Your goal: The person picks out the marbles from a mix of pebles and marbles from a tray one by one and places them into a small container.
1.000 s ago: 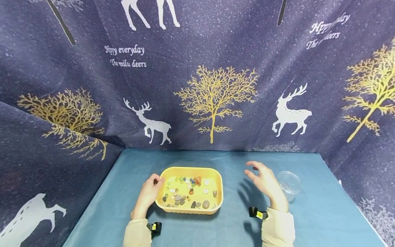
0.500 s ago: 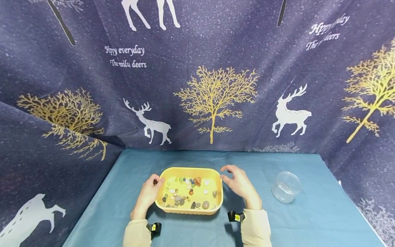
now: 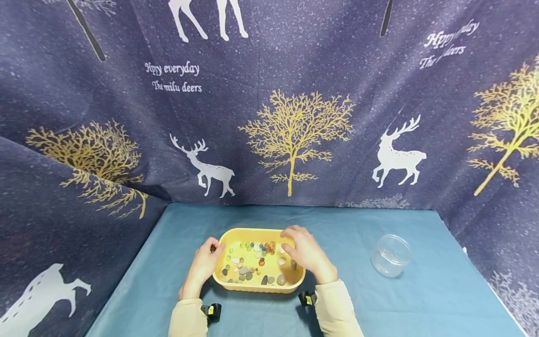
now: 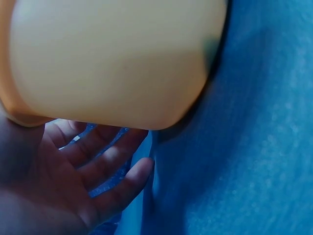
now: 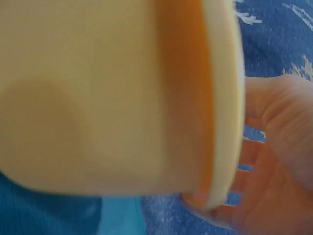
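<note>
A yellow plastic basin [image 3: 258, 287] sits on the blue cloth, with glass marbles [image 3: 247, 245] and pebbles [image 3: 243, 270] scattered over its bottom. My left hand [image 3: 201, 267] grips the basin's left rim, thumb over the edge; in the left wrist view its other fingers [image 4: 110, 161] lie along the outside. Reaching across the right rim, my right hand [image 3: 309, 255] has its fingers bent loosely over the basin's right side, near a white stone [image 3: 281, 250]. Nothing shows between its fingers and thumb. The right wrist view has the basin's wall covering part of that hand.
To the right stands a clear, lidless round jar [image 3: 389, 264] on the blue tablecloth [image 3: 345, 309]. A dark blue curtain [image 3: 252, 61] printed with deer and trees hangs behind the table and along its sides.
My right hand has moved left, away from beside the jar, and now reaches over the basin's right rim. The left hand keeps its hold on the left rim.
</note>
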Demonstrator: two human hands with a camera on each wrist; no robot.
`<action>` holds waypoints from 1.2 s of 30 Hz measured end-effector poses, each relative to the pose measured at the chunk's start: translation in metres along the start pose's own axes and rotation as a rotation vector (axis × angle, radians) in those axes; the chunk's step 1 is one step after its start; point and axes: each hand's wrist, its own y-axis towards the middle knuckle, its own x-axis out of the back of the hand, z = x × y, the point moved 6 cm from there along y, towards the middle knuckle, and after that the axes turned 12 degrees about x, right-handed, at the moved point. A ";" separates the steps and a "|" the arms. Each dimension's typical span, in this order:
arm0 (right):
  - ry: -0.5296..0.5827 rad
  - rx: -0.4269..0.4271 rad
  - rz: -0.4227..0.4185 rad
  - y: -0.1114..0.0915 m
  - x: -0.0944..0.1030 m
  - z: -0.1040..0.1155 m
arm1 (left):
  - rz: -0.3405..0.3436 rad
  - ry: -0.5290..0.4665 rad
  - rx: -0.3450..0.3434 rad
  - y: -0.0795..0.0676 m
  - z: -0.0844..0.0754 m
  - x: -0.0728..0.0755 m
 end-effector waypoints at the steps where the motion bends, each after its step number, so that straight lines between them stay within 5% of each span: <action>1: -0.010 0.008 -0.004 0.001 -0.001 0.002 | 0.000 0.002 -0.001 0.000 0.000 0.000; 8: -0.012 0.120 -0.035 0.010 -0.007 0.019 | -0.009 0.010 0.003 0.000 0.002 0.001; 13: -0.006 0.149 0.017 0.017 -0.015 0.021 | -0.016 0.017 0.007 0.001 0.004 0.001; 27: -0.031 -0.157 0.238 0.024 -0.052 0.004 | -0.009 0.006 0.009 0.003 0.003 -0.001; 36: -0.070 -0.161 0.227 0.027 -0.055 0.001 | 0.002 0.000 0.004 0.002 0.002 -0.001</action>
